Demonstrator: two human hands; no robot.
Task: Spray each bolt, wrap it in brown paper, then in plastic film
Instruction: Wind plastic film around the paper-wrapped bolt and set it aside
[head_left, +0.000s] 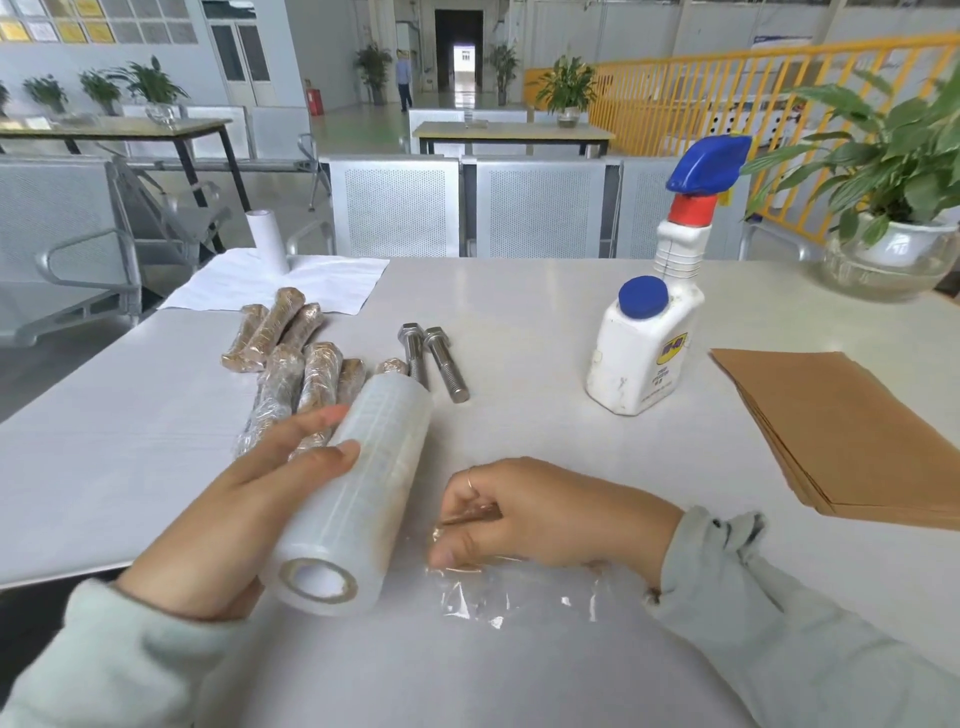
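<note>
Head view: I see my left hand (244, 499) wrapped around the roll of plastic film (358, 493), fingers curled over its top side, the roll slanting across the white table (545, 322) with its cardboard core facing me at about seven o'clock. My right hand (545, 514) is curled at five o'clock, pinching a brown-paper-wrapped bolt (475, 514) against a loose sheet of film (519, 587) spread beneath it. At eleven o'clock lies a pile of finished wrapped bolts (291, 364); just right of them, near twelve, two bare bolts (434, 361) lie side by side. The spray bottle (654, 317) stands at one o'clock, and the stack of brown paper (841, 431) lies at three.
</note>
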